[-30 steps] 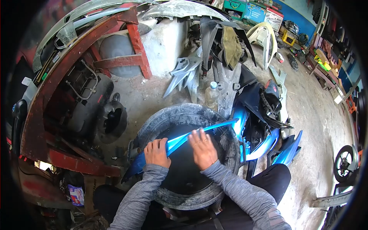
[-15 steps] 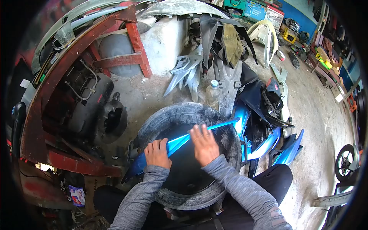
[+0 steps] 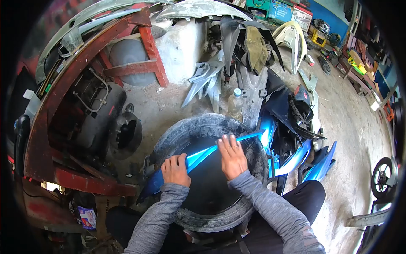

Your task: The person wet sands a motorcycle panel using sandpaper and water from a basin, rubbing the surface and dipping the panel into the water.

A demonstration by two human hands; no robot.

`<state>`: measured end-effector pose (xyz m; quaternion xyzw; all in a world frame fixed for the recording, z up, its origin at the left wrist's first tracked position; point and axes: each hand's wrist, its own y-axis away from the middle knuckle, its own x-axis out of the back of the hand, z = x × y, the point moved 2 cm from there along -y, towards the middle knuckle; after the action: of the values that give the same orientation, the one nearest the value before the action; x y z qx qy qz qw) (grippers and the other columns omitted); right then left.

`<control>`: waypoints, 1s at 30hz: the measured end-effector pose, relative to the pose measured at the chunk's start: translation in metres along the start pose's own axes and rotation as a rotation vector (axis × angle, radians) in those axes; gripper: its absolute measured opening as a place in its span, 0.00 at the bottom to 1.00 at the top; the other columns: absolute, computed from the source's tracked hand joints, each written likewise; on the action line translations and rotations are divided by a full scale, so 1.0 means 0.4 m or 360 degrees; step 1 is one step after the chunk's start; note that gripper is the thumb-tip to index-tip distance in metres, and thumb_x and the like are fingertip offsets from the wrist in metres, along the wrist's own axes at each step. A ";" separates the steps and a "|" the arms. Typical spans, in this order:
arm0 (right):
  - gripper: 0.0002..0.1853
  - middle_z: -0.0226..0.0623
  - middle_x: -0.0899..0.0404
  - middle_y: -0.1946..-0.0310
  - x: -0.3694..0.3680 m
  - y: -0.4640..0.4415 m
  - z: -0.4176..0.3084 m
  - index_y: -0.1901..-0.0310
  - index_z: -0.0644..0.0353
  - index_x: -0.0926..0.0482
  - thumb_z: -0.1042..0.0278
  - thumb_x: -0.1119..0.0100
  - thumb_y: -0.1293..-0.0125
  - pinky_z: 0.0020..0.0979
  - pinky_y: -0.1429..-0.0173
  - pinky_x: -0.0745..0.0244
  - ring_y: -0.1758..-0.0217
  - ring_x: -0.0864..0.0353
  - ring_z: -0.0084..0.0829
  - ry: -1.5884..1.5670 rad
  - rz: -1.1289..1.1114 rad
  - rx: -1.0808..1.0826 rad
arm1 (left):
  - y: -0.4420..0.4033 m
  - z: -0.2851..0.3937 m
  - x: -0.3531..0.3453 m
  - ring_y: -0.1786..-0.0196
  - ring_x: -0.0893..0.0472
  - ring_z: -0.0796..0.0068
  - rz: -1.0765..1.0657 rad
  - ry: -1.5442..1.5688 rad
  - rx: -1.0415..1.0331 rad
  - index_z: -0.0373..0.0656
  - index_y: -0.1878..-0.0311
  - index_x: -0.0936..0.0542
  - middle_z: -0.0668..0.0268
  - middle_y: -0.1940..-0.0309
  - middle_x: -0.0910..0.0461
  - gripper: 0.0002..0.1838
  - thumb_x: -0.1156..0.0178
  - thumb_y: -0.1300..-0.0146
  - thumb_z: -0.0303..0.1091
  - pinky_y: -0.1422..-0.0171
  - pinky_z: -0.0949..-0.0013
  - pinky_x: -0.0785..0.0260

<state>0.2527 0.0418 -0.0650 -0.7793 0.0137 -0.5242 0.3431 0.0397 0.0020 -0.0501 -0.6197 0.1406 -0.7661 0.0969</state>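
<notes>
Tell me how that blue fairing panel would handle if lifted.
The blue fairing panel is probably stiff: it spans the black tub with no visible sag. Its glossy finish suggests it may be slippery. Being long and narrow, it might tip if held near one end.

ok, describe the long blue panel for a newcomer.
Find the round black tub at centre. A long blue panel slants across its top, under the left hand and right hand. Unlike the blue parts right of the tub, it alone spans the opening.
</notes>
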 end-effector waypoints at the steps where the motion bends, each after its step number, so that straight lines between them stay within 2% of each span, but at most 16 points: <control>1: 0.28 0.50 0.31 0.29 -0.003 0.000 -0.020 0.32 0.64 0.28 0.76 0.46 0.36 0.55 0.26 0.36 0.24 0.36 0.56 -0.0051 -0.0040 0.0088 | 0.000 0.000 -0.001 0.43 0.27 0.54 -0.0013 -0.0016 0.0011 0.47 0.40 0.24 0.60 0.49 0.25 0.36 0.33 0.59 0.21 0.34 0.53 0.37; 4: 0.29 0.52 0.31 0.29 -0.007 0.022 -0.033 0.31 0.63 0.28 0.75 0.46 0.36 0.55 0.24 0.38 0.23 0.37 0.56 -0.0149 -0.0077 0.0180 | 0.002 -0.007 -0.001 0.43 0.27 0.54 -0.0001 -0.0003 0.0006 0.47 0.40 0.24 0.60 0.49 0.25 0.35 0.34 0.59 0.21 0.35 0.53 0.37; 7: 0.30 0.51 0.32 0.28 0.000 0.005 0.039 0.30 0.63 0.29 0.75 0.46 0.37 0.57 0.25 0.37 0.23 0.37 0.57 0.0071 -0.0036 -0.0046 | 0.003 -0.007 -0.003 0.44 0.27 0.54 -0.0002 -0.0013 0.0009 0.47 0.40 0.24 0.60 0.49 0.25 0.35 0.35 0.58 0.20 0.35 0.53 0.37; 12: 0.30 0.51 0.32 0.28 0.001 0.008 -0.018 0.31 0.61 0.28 0.76 0.46 0.37 0.56 0.25 0.37 0.24 0.35 0.56 -0.0082 -0.0090 0.0098 | 0.000 -0.010 -0.011 0.44 0.27 0.53 -0.0020 -0.0011 0.0033 0.47 0.40 0.24 0.60 0.48 0.26 0.35 0.35 0.57 0.20 0.35 0.52 0.36; 14: 0.29 0.49 0.31 0.28 -0.009 0.032 0.021 0.31 0.61 0.27 0.76 0.46 0.37 0.55 0.24 0.37 0.24 0.34 0.56 0.0117 -0.0010 0.0021 | 0.003 -0.017 -0.011 0.44 0.27 0.53 0.0002 -0.0043 0.0026 0.47 0.40 0.24 0.60 0.48 0.26 0.35 0.35 0.57 0.20 0.35 0.52 0.36; 16: 0.29 0.47 0.31 0.28 0.020 0.014 0.081 0.31 0.61 0.28 0.77 0.47 0.35 0.54 0.23 0.39 0.24 0.35 0.55 0.0122 -0.0031 -0.0209 | 0.004 -0.017 -0.010 0.44 0.27 0.53 0.0010 -0.0038 0.0013 0.47 0.40 0.24 0.59 0.48 0.26 0.35 0.35 0.57 0.20 0.35 0.51 0.36; 19: 0.27 0.50 0.29 0.30 0.019 0.013 0.093 0.33 0.62 0.26 0.78 0.47 0.35 0.53 0.24 0.38 0.25 0.34 0.55 0.0148 0.0001 -0.0235 | -0.001 -0.005 0.003 0.44 0.27 0.53 -0.0016 -0.0007 0.0016 0.47 0.40 0.24 0.59 0.49 0.25 0.34 0.34 0.57 0.21 0.35 0.51 0.36; 24: 0.28 0.47 0.30 0.28 -0.002 0.034 0.072 0.32 0.61 0.27 0.77 0.46 0.35 0.54 0.24 0.38 0.23 0.36 0.55 0.0099 -0.0045 -0.0144 | -0.013 0.024 0.005 0.44 0.26 0.52 -0.0140 0.0091 0.0063 0.47 0.42 0.24 0.59 0.49 0.24 0.33 0.32 0.57 0.23 0.37 0.52 0.35; 26: 0.28 0.47 0.30 0.29 -0.006 0.043 0.067 0.32 0.61 0.27 0.76 0.46 0.35 0.54 0.24 0.37 0.23 0.36 0.55 0.0117 -0.0028 -0.0124 | -0.028 0.027 -0.019 0.45 0.24 0.53 -0.0387 0.0211 0.0161 0.44 0.45 0.23 0.57 0.51 0.22 0.28 0.29 0.54 0.29 0.40 0.52 0.31; 27: 0.27 0.48 0.30 0.29 -0.004 0.040 0.069 0.33 0.62 0.26 0.78 0.46 0.35 0.54 0.24 0.38 0.24 0.35 0.55 0.0091 -0.0012 -0.0128 | -0.038 0.029 -0.022 0.46 0.24 0.53 -0.0333 0.0182 0.0095 0.43 0.47 0.23 0.57 0.51 0.22 0.25 0.29 0.51 0.33 0.40 0.53 0.29; 30: 0.26 0.48 0.29 0.30 -0.002 0.040 0.074 0.34 0.62 0.25 0.79 0.47 0.35 0.53 0.24 0.38 0.24 0.35 0.55 0.0066 -0.0004 -0.0123 | -0.046 0.050 -0.026 0.45 0.24 0.53 -0.0409 0.0099 0.0103 0.43 0.51 0.21 0.59 0.51 0.21 0.21 0.30 0.48 0.36 0.39 0.53 0.30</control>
<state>0.2822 0.0453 -0.0806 -0.7810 0.0402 -0.5398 0.3116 0.0619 0.0207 -0.0498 -0.6052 0.0381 -0.7951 0.0135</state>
